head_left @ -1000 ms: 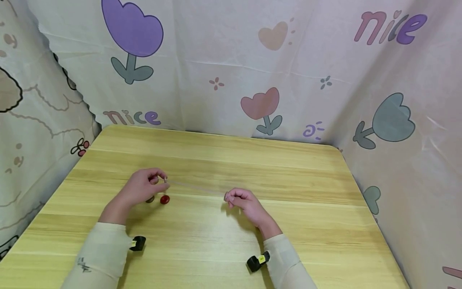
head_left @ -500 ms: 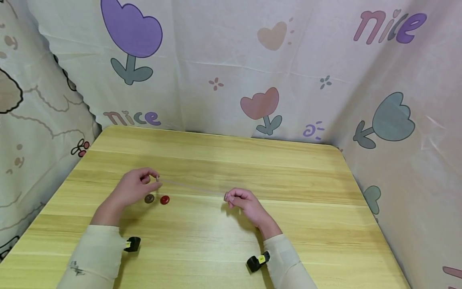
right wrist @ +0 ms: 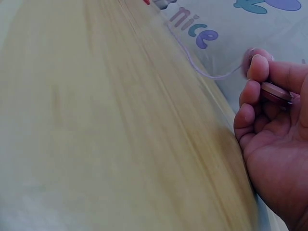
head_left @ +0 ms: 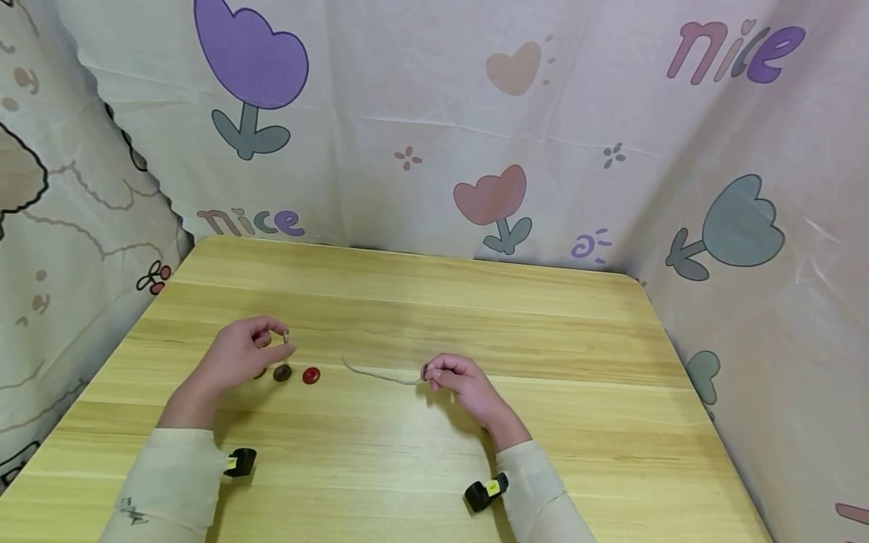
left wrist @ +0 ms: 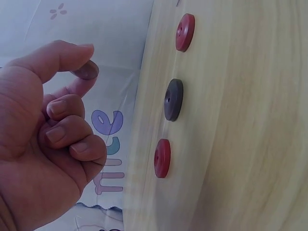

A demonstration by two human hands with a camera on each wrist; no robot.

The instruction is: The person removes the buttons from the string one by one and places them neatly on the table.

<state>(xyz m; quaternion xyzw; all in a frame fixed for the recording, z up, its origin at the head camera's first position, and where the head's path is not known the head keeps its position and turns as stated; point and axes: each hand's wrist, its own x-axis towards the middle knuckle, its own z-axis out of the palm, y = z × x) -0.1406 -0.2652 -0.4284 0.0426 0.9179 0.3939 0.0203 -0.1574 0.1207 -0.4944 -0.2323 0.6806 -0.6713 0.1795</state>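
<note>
String, pale, loose-ended; held buttons, right hand, probably threaded. Dark button, pinched in left hand. Red button, brown button, second red button: flat, in a row, on bench.

Left hand pinches thin disc near brown button, red button; pale string trails from right hand.

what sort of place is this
Probably an indoor corner set up for tabletop handwork: a wood-grain table, flower-printed fabric hanging behind it, and loose buttons lying on top.
</note>
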